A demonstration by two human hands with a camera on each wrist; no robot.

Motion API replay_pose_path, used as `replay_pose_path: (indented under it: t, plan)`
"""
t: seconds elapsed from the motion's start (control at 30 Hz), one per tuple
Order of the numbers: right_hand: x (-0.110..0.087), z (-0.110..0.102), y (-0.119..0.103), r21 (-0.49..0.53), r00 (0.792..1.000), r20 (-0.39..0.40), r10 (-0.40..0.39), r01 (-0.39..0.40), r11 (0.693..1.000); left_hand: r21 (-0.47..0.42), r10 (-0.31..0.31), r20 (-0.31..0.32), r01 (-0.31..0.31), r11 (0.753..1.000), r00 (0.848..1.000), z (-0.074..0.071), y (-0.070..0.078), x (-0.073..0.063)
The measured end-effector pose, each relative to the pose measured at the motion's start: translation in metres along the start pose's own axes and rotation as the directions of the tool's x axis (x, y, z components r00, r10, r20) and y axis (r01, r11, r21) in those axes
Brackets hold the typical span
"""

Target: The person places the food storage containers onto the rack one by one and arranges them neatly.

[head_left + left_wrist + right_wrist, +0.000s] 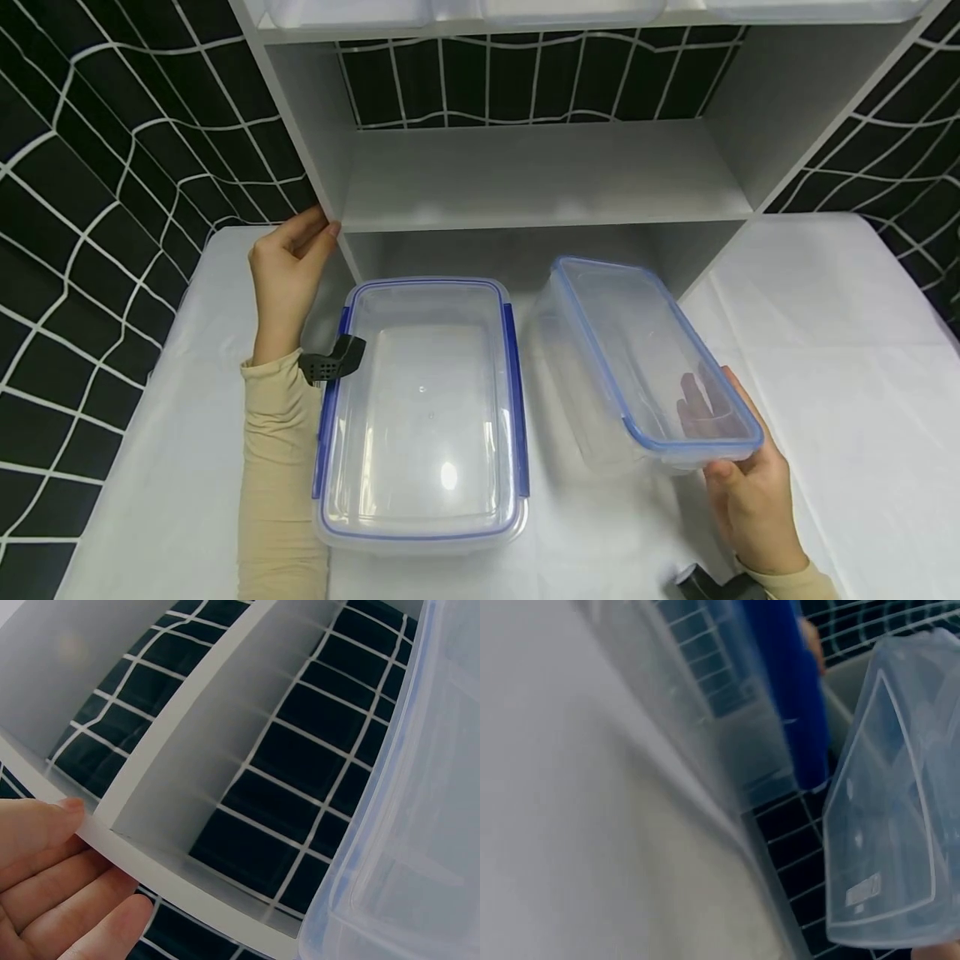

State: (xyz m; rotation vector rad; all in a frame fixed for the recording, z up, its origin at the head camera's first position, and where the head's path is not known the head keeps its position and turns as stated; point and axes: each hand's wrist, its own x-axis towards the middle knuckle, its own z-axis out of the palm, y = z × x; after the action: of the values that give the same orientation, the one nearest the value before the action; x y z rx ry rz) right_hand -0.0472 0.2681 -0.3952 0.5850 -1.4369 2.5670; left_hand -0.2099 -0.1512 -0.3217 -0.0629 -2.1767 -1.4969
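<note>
Two items: level box (423, 408), seven o'clock; tilted box (637, 354), four o'clock, right hand (753, 504) grip curled round its near corner. Left hand (291, 279), nine o'clock, pinches shelf unit (547, 177). Lifting, seemingly; next calls for levelling.

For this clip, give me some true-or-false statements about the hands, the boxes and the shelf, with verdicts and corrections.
1. The left hand grips the front edge of the shelf unit's left side. True.
2. The right hand holds the pale-rimmed box. True.
3. The box with dark blue clips lies on the white cloth. True.
4. Both hands hold the box with dark blue clips. False: neither hand holds it.
5. In the head view, the pale-rimmed box is left of the other box. False: it is to the right.
6. The person's sleeves are black. False: the sleeves are beige.
</note>
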Motion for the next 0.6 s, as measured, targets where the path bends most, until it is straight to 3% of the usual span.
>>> replay_pose_path:
  t: [0.27,0.47,0.6]
  plan:
    - [0.004,-0.004,-0.002,0.248,0.998,-0.006,-0.058,0.058,0.967,-0.001,-0.007,0.001,0.007,1.000,1.000,0.000,-0.001,-0.001]
    - [0.005,0.004,-0.009,0.241,0.987,-0.055,-0.149,0.158,0.958,-0.014,0.007,0.002,-0.007,1.000,1.000,0.000,0.001,-0.001]
    - [0.006,0.015,-0.013,0.254,0.965,-0.122,-0.232,0.256,0.933,-0.021,0.003,0.003,-0.003,1.000,1.000,0.000,0.001,-0.001]
